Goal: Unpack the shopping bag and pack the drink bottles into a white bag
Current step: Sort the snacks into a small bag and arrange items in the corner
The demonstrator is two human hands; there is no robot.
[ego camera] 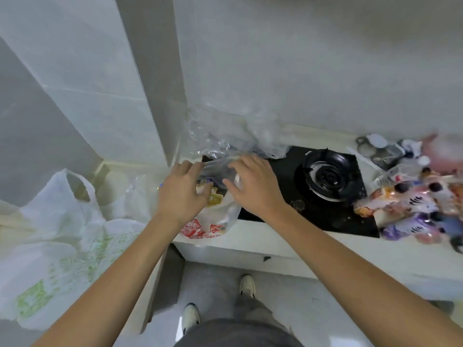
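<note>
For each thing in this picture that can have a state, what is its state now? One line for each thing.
Left hand: fingers curled on the clear bag.
Right hand: fingers curled on the clear bag.
Clear bag: held by both hands, over the counter.
Red-printed bag: open, lying on the counter edge.
Green-printed white bag: standing, mouth open.
Stove burner: no flame visible.
Drink bottles: unpacked, piled beside the stove.

Your hands meet thin clear plastic film (225, 146), glossy and crinkled | near it, white plastic bag with red print (213, 221), smooth | left: white plastic bag with green print (62, 234), soft sheen | hob (325, 209): black, glossy, glass-like | right: bottles (406, 204) in shiny printed plastic | walls (300, 71): pale smooth tile
</note>
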